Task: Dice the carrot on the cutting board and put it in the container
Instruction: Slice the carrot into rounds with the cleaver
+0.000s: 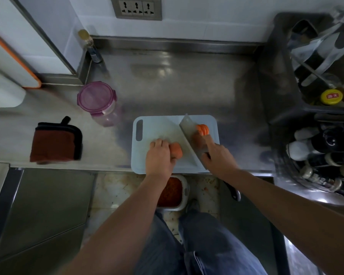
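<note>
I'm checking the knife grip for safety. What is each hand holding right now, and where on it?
The right hand grips the cleaver where handle meets blade. The left hand pins the carrot piece at its left end on the cutting board.

Left hand (160, 155) clamps down on the carrot (176, 150) at the middle of the pale cutting board (157, 124). Right hand (216, 155) grips the cleaver (189, 135), forefinger laid along it, the blade running diagonally from board's twelve o'clock toward five. Cut slices (202, 130) are stacked at the blade's two o'clock side. At ten o'clock off the board stands a purple-lidded jar (96, 98); at nine o'clock, a folded red cloth (55, 142). Down at six o'clock, below the steel counter (187, 86) edge, a white container (184, 192) sits on the floor with orange bits inside.
</note>
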A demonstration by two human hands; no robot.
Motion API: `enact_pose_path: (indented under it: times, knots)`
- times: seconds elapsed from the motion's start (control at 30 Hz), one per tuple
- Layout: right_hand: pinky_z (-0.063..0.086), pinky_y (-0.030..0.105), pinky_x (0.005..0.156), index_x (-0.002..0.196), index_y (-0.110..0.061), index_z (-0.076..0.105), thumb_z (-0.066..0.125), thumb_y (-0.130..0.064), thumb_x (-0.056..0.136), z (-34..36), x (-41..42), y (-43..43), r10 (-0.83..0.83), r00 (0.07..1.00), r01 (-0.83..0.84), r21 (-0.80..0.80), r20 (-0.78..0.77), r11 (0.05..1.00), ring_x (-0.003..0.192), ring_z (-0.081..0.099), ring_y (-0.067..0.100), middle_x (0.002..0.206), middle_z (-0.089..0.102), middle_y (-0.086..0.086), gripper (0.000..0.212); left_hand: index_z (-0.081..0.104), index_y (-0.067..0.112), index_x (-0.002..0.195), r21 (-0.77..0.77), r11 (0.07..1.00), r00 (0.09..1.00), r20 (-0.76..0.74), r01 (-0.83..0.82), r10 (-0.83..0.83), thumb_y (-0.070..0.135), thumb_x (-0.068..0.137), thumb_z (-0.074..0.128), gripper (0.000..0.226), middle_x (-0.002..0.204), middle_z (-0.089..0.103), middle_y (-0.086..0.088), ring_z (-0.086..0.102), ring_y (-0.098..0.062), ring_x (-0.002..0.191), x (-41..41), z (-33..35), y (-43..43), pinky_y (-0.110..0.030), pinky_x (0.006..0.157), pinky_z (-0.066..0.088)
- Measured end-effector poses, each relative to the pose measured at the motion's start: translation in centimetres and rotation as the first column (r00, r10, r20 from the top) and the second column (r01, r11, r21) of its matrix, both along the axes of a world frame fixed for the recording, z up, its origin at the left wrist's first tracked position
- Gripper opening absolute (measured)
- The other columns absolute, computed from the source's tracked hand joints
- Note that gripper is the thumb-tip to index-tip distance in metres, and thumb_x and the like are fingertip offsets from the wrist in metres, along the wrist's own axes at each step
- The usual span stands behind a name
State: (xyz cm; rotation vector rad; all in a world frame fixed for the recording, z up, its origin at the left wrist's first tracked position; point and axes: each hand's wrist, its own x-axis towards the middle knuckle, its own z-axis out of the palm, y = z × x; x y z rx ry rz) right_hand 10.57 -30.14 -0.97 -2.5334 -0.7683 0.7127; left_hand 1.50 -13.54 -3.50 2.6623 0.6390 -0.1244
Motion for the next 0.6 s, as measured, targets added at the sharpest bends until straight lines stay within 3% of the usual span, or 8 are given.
enact_pose_path:
  times: [0.13, 0.23, 0.4, 0.53, 0.6]
  knots:
    - [0.042, 0.023, 0.056, 0.130, -0.023, 0.031, 0.039, -0.014, 0.098, -0.3, -0.8, 1.0, 0.067, 0.998, -0.067, -0.038, 0.003, 0.997, 0.063, 0.053, 0.011, 0.089, 0.054, 0.002, 0.034, 0.057, 0.014, 0.114, 0.003, 1.000, 1.000, 0.013, -0.023, 0.023, 0.030, 0.087, 0.069, 0.033, 0.117, 0.053, -0.005, 0.048, -0.020, 0.109, 0.1, -0.2, 0.0, -0.031, 0.095, 0.045]
    - [0.043, 0.026, 0.057, 0.133, -0.023, 0.030, 0.040, -0.016, 0.098, -0.6, -0.9, 1.7, 0.042, 0.999, -0.041, -0.048, 0.019, 0.998, 0.066, 0.055, 0.015, 0.090, 0.054, 0.004, 0.037, 0.059, 0.014, 0.113, -0.005, 0.997, 0.997, 0.011, -0.078, 0.078, 0.032, 0.086, 0.070, 0.035, 0.116, 0.054, -0.004, 0.048, -0.020, 0.108, 0.4, -0.2, -0.3, -0.031, 0.093, 0.046]
    - [0.032, 0.020, 0.048, 0.135, -0.025, 0.027, 0.041, -0.019, 0.100, 0.4, -0.3, 2.5, 0.048, 0.996, -0.047, -0.020, 0.079, 0.999, 0.055, 0.051, 0.012, 0.070, 0.050, -0.003, 0.038, 0.059, 0.019, 0.118, -0.045, 0.990, 0.991, 0.012, -0.132, 0.133, 0.038, 0.086, 0.070, 0.039, 0.119, 0.053, -0.003, 0.046, -0.022, 0.111, 0.7, -0.3, -0.4, -0.035, 0.095, 0.044]
    - [0.049, 0.035, 0.051, 0.135, -0.021, 0.030, 0.043, -0.015, 0.097, 2.0, 0.2, 3.1, 0.074, 0.994, -0.075, 0.002, 0.077, 0.997, 0.055, 0.052, 0.016, 0.070, 0.054, 0.001, 0.041, 0.062, 0.019, 0.115, -0.141, 0.972, 0.980, 0.034, -0.190, 0.197, 0.050, 0.082, 0.070, 0.045, 0.117, 0.054, -0.003, 0.046, -0.025, 0.114, 0.4, -0.4, -0.2, -0.039, 0.096, 0.045]
    - [0.048, 0.036, 0.054, 0.133, -0.022, 0.031, 0.043, -0.017, 0.097, 2.5, 0.1, 3.4, 0.100, 0.992, -0.099, -0.018, 0.080, 0.995, 0.057, 0.052, 0.018, 0.071, 0.051, 0.000, 0.038, 0.065, 0.016, 0.110, -0.198, 0.952, 0.968, 0.050, -0.232, 0.246, 0.048, 0.081, 0.072, 0.044, 0.115, 0.056, -0.005, 0.047, -0.026, 0.111, 0.4, -0.4, -0.1, -0.039, 0.094, 0.045]
